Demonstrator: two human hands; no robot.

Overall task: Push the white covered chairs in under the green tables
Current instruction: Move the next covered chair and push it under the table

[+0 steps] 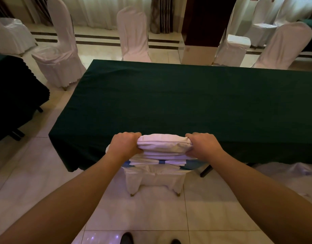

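Left hand (124,144), right hand (203,144) gripping white chair (163,147) back, seat seemingly under green table (169,95)

chair seat (158,175): hidden under green table (187,103) cloth | table right end: cut by frame edge | shoes (127,238): cropped at bottom | fingertips: curled behind chair top, unseen

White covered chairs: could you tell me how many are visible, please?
7 chairs: one chair held at the green table's near edge, two far left, one beyond it, three far right; others may be hidden.
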